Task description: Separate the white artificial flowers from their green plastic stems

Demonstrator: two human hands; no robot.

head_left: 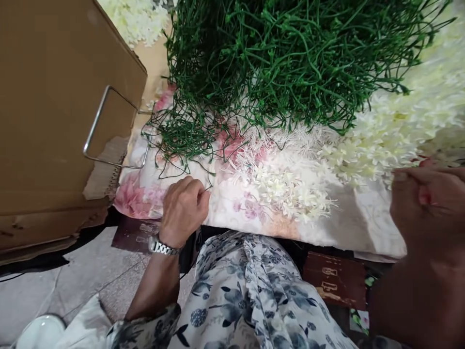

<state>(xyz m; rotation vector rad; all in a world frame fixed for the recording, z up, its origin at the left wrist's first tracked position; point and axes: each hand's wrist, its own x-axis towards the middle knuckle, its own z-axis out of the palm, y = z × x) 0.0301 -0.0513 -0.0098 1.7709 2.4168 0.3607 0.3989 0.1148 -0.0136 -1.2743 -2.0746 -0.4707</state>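
Note:
My left hand (184, 208), with a metal watch on its wrist, is closed in a fist above the cloth's front edge. A thin green plastic stem (199, 168) runs down to its thumb side, and the grip itself is hidden. Just beyond lies a small tangle of green stems (187, 135). Off to the right, my right hand (428, 208) is closed beside the pale yellow artificial blossoms (388, 135); what its fingers hold, if anything, does not show. Between my hands lie a small heap of cream blossoms (286, 189) and white feathery pieces (247, 157).
A big pile of green stems (290, 58) covers the back of the table. On the left stands a cardboard box (65, 97) with a bent metal wire frame (96, 118) against it. Flowered cloth (232, 213) covers the tabletop. More pale blossoms (136, 19) lie at the back left.

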